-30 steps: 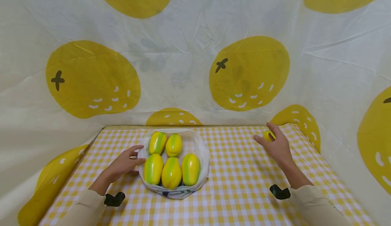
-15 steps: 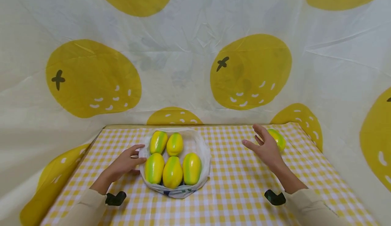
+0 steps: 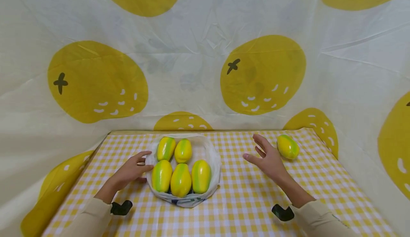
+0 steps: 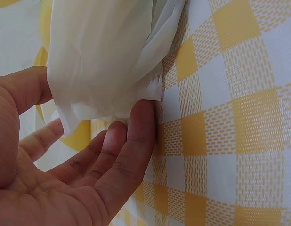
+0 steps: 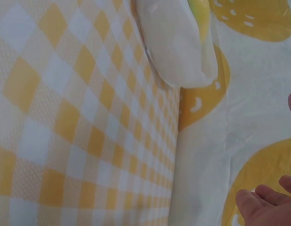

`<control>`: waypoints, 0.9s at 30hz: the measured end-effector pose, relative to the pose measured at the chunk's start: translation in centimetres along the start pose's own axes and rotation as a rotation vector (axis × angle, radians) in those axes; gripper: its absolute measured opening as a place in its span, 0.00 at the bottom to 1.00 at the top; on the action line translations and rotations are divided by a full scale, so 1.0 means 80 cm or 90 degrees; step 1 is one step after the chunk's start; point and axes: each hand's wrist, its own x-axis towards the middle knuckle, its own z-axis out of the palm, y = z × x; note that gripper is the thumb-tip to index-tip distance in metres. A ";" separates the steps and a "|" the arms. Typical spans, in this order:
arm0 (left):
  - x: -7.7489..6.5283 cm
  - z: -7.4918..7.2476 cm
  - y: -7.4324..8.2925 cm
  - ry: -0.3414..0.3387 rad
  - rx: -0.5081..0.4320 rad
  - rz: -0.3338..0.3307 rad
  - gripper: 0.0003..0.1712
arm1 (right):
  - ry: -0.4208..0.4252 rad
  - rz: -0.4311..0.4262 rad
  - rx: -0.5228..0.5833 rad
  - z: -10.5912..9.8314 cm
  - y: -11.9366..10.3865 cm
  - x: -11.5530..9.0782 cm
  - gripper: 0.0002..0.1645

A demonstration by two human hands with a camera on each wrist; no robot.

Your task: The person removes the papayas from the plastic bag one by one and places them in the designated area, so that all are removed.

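A white plastic bag stands on the table with its mouth rolled wide. Inside it lie several glossy yellow papaya-like fruits with green streaks. My left hand is at the bag's left side, fingers spread and loosely bent; in the left wrist view its fingertips touch the bag's lower edge, with the thumb on the other side. My right hand hovers over the table right of the bag, fingers apart and holding nothing. Just beyond it, to the right, lies a lone fruit of the same kind.
A yellow-and-white checked cloth covers the table. Behind and at both sides hangs a pale curtain printed with big yellow fruits, close to the table's far edge. Dark wrist pieces show at both cuffs.
My right hand has moved left, away from the lone fruit, which was mostly hidden behind it and now shows whole. The left hand and the bag have stayed in place.
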 end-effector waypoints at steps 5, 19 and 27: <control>-0.001 0.000 -0.001 -0.001 -0.001 0.003 0.44 | -0.014 -0.021 0.012 0.012 -0.006 -0.004 0.52; 0.002 0.000 -0.005 0.000 -0.003 -0.003 0.45 | -0.066 -0.037 0.027 0.044 -0.007 -0.007 0.54; 0.003 -0.001 -0.006 -0.008 -0.011 -0.002 0.45 | -0.073 -0.033 0.024 0.058 -0.013 -0.011 0.54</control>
